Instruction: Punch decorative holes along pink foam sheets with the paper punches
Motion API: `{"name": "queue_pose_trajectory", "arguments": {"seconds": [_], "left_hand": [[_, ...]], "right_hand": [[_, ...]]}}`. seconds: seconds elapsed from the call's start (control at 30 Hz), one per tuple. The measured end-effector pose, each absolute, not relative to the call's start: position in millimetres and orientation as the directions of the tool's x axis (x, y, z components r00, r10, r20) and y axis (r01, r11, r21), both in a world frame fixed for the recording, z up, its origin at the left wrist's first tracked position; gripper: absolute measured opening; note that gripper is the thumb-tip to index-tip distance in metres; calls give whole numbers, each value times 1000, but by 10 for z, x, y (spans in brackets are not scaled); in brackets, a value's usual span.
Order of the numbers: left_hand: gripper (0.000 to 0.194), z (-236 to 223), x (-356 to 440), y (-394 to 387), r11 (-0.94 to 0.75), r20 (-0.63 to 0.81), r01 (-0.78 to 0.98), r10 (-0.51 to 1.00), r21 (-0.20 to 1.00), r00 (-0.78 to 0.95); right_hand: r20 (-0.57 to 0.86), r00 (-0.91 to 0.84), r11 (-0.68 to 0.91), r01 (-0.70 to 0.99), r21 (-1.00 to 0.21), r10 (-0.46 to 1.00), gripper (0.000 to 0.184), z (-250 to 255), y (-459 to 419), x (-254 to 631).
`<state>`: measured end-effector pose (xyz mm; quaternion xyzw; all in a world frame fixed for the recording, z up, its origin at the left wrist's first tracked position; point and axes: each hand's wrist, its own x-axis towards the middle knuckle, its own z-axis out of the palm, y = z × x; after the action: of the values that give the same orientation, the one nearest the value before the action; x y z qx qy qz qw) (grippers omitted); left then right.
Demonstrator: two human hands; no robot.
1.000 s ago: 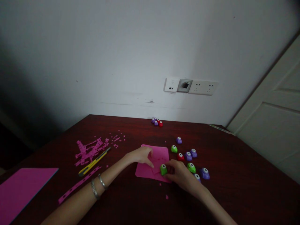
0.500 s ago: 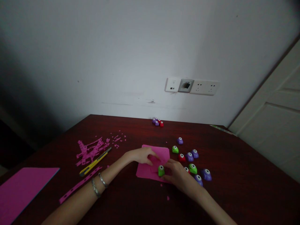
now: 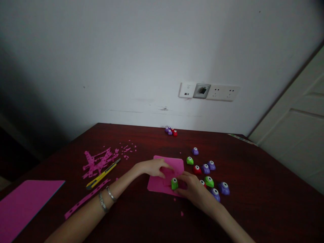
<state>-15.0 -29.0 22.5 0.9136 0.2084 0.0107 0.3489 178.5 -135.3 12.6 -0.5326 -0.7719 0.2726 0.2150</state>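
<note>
A pink foam or paper sheet (image 3: 155, 184) with rounded corners lies on the table in front of me. My left hand (image 3: 157, 167) rests on its upper part, thumb and fingers spread apart. Near the sheet's lower right, a small green craft punch (image 3: 174, 184) with a white-ringed button sits between the thumb and fingers of my right hand (image 3: 188, 185). Faint edges on the sheet by the punch hint at a second pink layer, but I cannot tell for sure. Right of my right hand stand several more punches: green (image 3: 209, 181), purple (image 3: 224, 188) and red (image 3: 197, 169).
A yellow utility knife (image 3: 103, 174) lies left, beside pink cut-out scraps (image 3: 97, 163) and a punched pink strip (image 3: 86, 199). A larger pink sheet (image 3: 25, 206) is at the near left. More punches (image 3: 169, 132) stand by the wall, below the sockets (image 3: 222, 92).
The view has shifted very slightly. Both hands and the green craft punch stay in practically the same place on the pink sheet.
</note>
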Motion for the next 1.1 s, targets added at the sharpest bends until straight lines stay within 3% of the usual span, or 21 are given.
{"name": "queue_pose_trajectory", "arguments": {"seconds": [0.27, 0.43, 0.57, 0.63, 0.83, 1.1], "left_hand": [[65, 235, -153, -267, -670, -111, 436, 470, 601, 876], [38, 433, -158, -277, -649, 1, 438, 560, 622, 828], [25, 524, -112, -325, -580, 29, 439, 625, 687, 780], [29, 518, -81, -345, -539, -23, 464, 635, 704, 773], [41, 427, -8, -368, -305, -276, 515, 575, 802, 770], [49, 414, 115, -501, -138, -504, 634, 489, 761, 712]], "right_hand": [[22, -255, 208, 732, -649, 967, 23, 183, -1388, 1808], [-25, -156, 97, 721, -687, 987, 24, 259, -1315, 1863], [-304, -201, -103, 655, -749, 931, 34, 254, -1181, 1908], [-409, -267, -174, 612, -771, 873, 39, 225, -1120, 1923], [-435, -339, -188, 567, -802, 835, 47, 196, -1053, 1902], [-491, -351, -212, 599, -772, 797, 42, 205, -1067, 1835]]}}
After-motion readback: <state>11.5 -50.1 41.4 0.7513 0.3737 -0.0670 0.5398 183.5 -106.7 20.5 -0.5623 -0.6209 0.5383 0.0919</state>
